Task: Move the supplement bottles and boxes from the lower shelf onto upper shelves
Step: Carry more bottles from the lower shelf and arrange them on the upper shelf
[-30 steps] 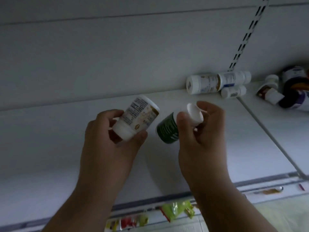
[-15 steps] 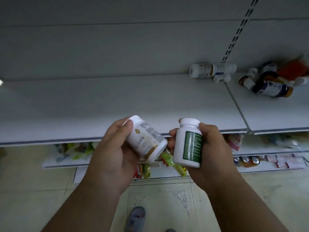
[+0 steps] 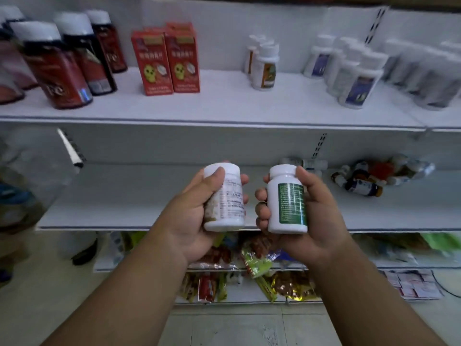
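Note:
My left hand grips a white bottle with a gold-brown label, held upright. My right hand grips a white bottle with a green label, also upright. Both are in front of the lower shelf, a little above its front edge. Further back on that shelf lie a few white bottles on their sides and a heap of mixed bottles at the right. The upper shelf carries standing stock.
On the upper shelf stand dark red bottles, two red boxes, white bottles with orange labels and white bottles with blue labels. Snack packets fill the bottom shelves. A dark shoe rests on the floor at left.
The view has tilted up, so the upper shelf now shows. Both hands have drawn back from the lower shelf and turned their bottles upright.

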